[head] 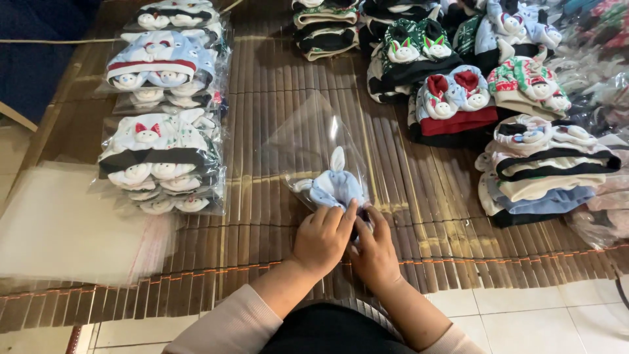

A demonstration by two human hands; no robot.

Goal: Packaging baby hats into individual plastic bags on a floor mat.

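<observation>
Both hands, left hand (322,237) and right hand (373,252), gripping pale blue knitted baby hat (334,188) inside clear plastic bag (308,141), bare brown bamboo mat (419,190) around it, bagged hat stacks (164,131) left, flat clear bag pile (65,226) at mat's left edge.

Bare bamboo mat (262,85) runs open up the middle; bagged hat stacks (164,118) wall its left edge; loose hat piles (498,98) crowd its right edge and far-right corner.
</observation>
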